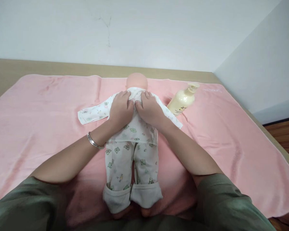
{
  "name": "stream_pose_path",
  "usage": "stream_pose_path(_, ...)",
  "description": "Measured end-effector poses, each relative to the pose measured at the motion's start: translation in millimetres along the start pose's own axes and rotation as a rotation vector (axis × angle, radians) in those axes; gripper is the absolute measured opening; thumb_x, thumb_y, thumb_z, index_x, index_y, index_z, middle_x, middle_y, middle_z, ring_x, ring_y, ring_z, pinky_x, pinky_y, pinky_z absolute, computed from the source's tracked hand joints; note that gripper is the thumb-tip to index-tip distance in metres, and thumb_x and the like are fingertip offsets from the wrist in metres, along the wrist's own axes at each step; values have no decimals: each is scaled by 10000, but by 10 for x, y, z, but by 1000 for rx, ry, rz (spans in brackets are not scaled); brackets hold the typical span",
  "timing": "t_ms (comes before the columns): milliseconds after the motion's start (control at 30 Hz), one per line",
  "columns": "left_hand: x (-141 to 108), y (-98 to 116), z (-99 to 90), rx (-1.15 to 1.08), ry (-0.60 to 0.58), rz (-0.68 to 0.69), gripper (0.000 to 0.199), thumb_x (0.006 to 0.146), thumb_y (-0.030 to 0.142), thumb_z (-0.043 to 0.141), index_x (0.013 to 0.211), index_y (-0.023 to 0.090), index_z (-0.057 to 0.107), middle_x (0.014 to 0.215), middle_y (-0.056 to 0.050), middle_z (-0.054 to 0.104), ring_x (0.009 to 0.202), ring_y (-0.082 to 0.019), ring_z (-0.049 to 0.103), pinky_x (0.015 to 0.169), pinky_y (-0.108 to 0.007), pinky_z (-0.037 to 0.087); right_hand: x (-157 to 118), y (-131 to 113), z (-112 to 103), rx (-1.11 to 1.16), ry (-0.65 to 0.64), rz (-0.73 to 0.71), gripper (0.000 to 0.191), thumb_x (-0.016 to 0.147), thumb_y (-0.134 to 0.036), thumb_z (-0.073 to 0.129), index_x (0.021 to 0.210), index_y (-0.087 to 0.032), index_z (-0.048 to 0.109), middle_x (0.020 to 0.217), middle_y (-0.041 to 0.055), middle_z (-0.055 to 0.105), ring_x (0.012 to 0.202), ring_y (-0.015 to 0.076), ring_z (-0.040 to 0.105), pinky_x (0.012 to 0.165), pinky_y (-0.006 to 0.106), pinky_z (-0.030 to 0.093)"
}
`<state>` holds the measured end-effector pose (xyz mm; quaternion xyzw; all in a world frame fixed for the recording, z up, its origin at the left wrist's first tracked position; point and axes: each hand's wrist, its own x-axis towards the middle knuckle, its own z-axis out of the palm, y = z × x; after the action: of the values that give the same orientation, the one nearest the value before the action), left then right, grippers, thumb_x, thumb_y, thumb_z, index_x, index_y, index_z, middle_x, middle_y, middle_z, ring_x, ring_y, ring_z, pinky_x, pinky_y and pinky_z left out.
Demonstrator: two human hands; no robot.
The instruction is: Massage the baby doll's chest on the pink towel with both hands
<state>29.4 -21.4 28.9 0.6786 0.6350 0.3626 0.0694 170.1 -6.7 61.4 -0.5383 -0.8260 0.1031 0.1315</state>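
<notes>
A baby doll lies lengthwise in front of me, its bare round head at the far end and no face showing. It wears a white long-sleeved top with small green prints and matching trousers with turned-up cuffs. My left hand rests on the left side of the doll's upper body, thumb pointing inward. On the other side my right hand lies against the top in the same way. Both hands press on the cloth with nothing held in them, their thumbs close together near the middle.
Right of the doll, a pale yellow pump bottle leans at a tilt near one sleeve. A pink blanket is spread under everything. The wooden tabletop shows along the back, against a white wall.
</notes>
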Motion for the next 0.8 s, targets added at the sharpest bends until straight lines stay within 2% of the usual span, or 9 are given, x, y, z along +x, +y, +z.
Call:
stream_pose_path(133, -40, 62, -14, 22, -53, 82, 525, 960, 270, 361, 1354, 48, 628, 1488, -203, 607, 1444, -325, 511, 1295, -510, 335, 98, 97, 37, 33, 54, 51, 641, 1061, -341, 403, 1562, 58, 389, 1639, 259, 425, 1548, 383, 370, 1301, 532, 271)
stream_pose_path(233, 44, -11, -50, -23, -64, 10, 526, 919, 269, 392, 1336, 74, 647, 1422, -188, 660, 1363, -333, 575, 1246, -529, 399, -44, -24, 67, -29, 70, 26, 638, 1066, -317, 380, 1573, 70, 368, 1644, 276, 407, 1557, 403, 352, 1308, 539, 256)
stream_pose_path(333, 140, -107, -75, -106, -49, -89, 489, 888, 291, 415, 1254, 138, 702, 1332, -140, 721, 1280, -319, 628, 1186, -487, 466, -207, -174, 63, -84, 48, -27, 646, 1058, -277, 368, 1586, 93, 328, 1662, 306, 356, 1579, 424, 310, 1312, 542, 258)
stream_pose_path(433, 162, -128, -65, -125, -36, -102, 451, 889, 288, 402, 1168, 150, 728, 1259, -137, 746, 1221, -320, 655, 1149, -490, 492, -194, -174, 38, -34, 18, -65, 637, 1036, -245, 372, 1586, 75, 349, 1678, 279, 345, 1596, 418, 279, 1313, 539, 274)
stream_pose_path(533, 95, -68, -19, -28, -30, -44, 515, 903, 268, 374, 1275, 80, 676, 1329, -192, 705, 1278, -340, 623, 1183, -525, 453, -12, -17, 25, 111, 24, -36, 595, 1018, -246, 371, 1548, 14, 448, 1651, 216, 431, 1570, 378, 348, 1294, 527, 324)
stream_pose_path(633, 8, -7, 30, 53, -18, 28, 564, 941, 286, 355, 1378, 33, 606, 1459, -218, 622, 1402, -339, 537, 1250, -519, 382, 147, 124, 40, 175, 81, 2, 551, 1025, -268, 369, 1483, -2, 523, 1589, 211, 515, 1520, 353, 426, 1279, 514, 345)
stream_pose_path(700, -13, -3, 37, 47, -21, 62, 557, 946, 290, 359, 1386, 55, 606, 1486, -197, 609, 1431, -323, 513, 1268, -503, 365, 159, 135, 59, 143, 100, 11, 550, 1034, -263, 369, 1488, 14, 509, 1584, 222, 516, 1519, 356, 424, 1285, 520, 328)
stream_pose_path(800, 36, -48, -1, -29, -34, 17, 535, 921, 292, 389, 1362, 103, 626, 1444, -164, 648, 1383, -314, 554, 1250, -501, 391, 22, 27, 91, 23, 100, -21, 585, 1047, -253, 363, 1545, 48, 426, 1614, 244, 471, 1538, 382, 390, 1297, 536, 298)
